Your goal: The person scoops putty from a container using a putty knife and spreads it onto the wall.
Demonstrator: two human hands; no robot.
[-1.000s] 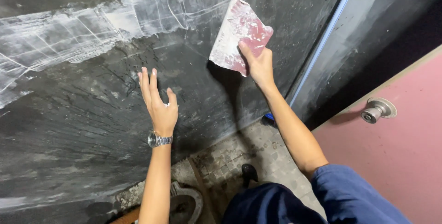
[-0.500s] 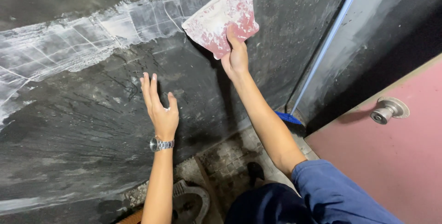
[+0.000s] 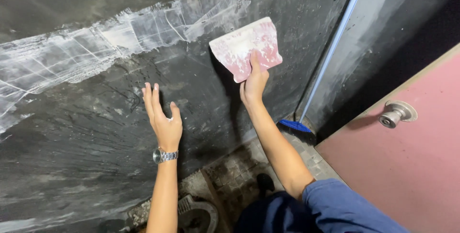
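My right hand point(image 3: 254, 83) grips a wide pink scraper point(image 3: 245, 47) smeared with white paste and presses its blade against the dark grey wall point(image 3: 81, 142), just below the right end of a white paste band point(image 3: 120, 36). My left hand point(image 3: 162, 116) rests flat on the wall with fingers spread, lower and to the left of the scraper; a metal wristwatch point(image 3: 165, 155) sits on that wrist. The right arm wears a blue sleeve point(image 3: 345, 206).
A blue-headed broom point(image 3: 296, 125) with a pale handle leans in the wall corner to the right. A pink door point(image 3: 407, 166) with a round metal knob point(image 3: 396, 113) stands at the right. Below are a mosaic tile floor point(image 3: 239, 175) and a squat toilet pan point(image 3: 196, 214).
My right hand has drawn the scraper down and to the right from the paste band. The view has shifted slightly. My left hand stays flat on the wall.
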